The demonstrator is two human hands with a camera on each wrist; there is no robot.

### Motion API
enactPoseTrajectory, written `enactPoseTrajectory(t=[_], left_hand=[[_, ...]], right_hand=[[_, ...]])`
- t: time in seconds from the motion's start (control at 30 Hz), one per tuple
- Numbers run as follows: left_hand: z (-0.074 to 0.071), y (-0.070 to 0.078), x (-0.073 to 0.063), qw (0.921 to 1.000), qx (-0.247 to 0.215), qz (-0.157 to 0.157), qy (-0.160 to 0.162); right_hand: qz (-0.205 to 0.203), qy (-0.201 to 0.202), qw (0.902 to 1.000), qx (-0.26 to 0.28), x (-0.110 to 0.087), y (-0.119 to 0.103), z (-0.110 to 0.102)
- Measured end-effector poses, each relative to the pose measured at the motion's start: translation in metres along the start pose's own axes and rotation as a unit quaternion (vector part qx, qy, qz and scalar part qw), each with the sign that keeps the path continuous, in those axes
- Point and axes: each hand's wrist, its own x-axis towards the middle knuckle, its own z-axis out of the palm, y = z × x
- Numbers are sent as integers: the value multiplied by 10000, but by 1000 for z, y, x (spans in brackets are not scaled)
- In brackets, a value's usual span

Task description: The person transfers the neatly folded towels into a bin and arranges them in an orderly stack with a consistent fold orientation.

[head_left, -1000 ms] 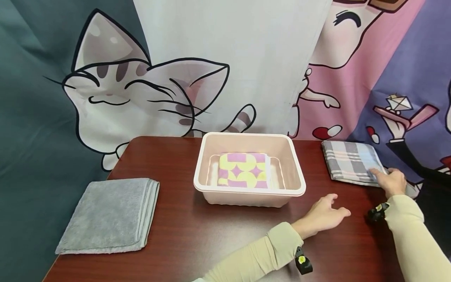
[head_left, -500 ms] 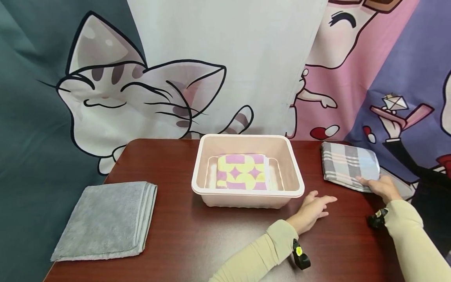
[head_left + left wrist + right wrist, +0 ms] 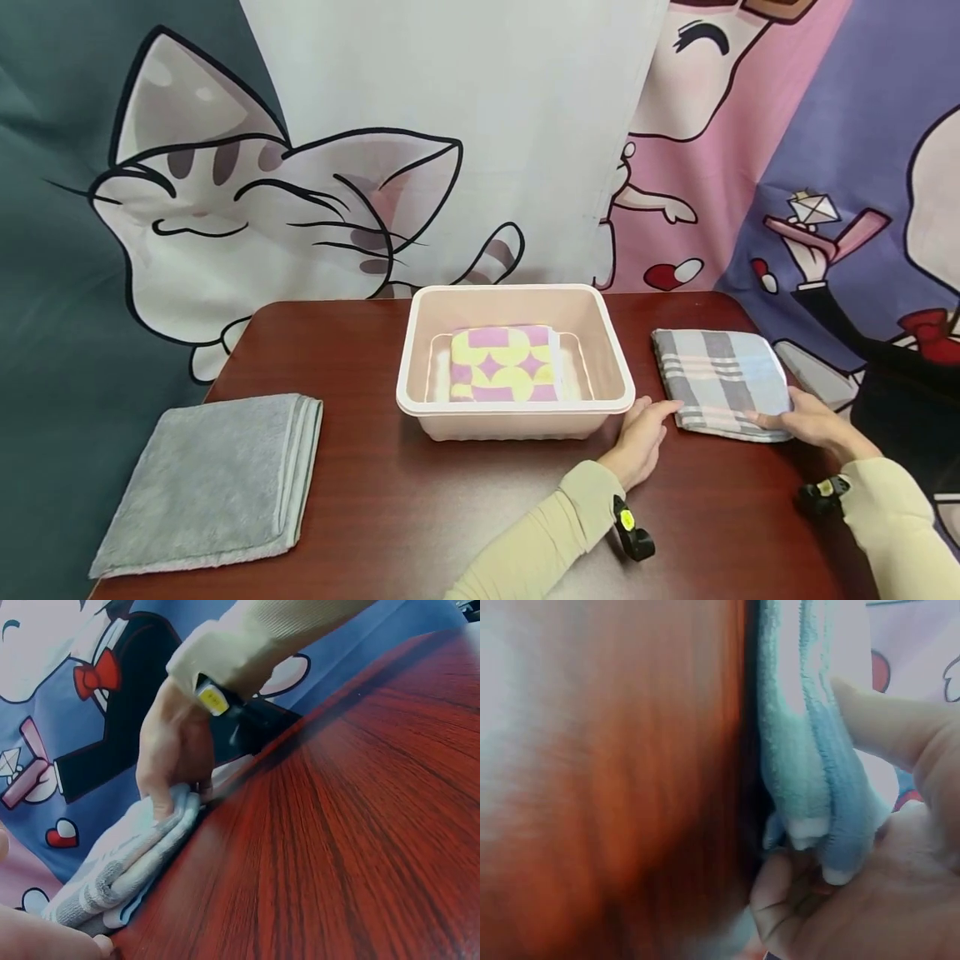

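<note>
Frame right: my right hand (image 3: 816,423) pinches plaid cloth (image 3: 712,375) at one edge; folds may splay, far side unheld. My left hand (image 3: 637,442), fingers loosely extended, just beside.

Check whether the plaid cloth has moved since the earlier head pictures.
Yes: judged against the pale bin, the plaid cloth has shifted toward the person and slightly closer to the bin.

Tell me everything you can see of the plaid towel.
The plaid towel is folded into a layered, roughly rectangular pad, checked grey, white and pale pink, its fabric soft and fuzzy-looking. It lies on the red-brown table, right of the basin. The right hand pinches its near right corner, thumb on top; the left hand is beside its near left corner, contact unclear.
</note>
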Motion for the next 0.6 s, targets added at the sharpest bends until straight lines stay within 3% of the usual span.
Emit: enactPoseTrajectory(t=[0.1,0.27,0.37,0.43,0.5,0.6], left_hand=[[-3,3,1,10000,-11,53,-21],[-8,10,2,9992,310,-114,-204],[-13,10,2,9954,653,-361,-603],[-16,9,1,9907,819,-555,-929],[-19,5,0,9858,900,-690,-1238],[-21,1,-3,9826,908,-776,-1422]], right_hand=[[-107,-35,9999,-21,-8,-7,6],[-396,-58,9992,-80,-22,-18,15],[-623,-150,9979,-88,-29,-22,18],[-561,-422,9975,27,-33,-26,18],[-281,-905,9943,492,-36,-29,17],[190,-1589,9766,1438,-38,-32,15]])
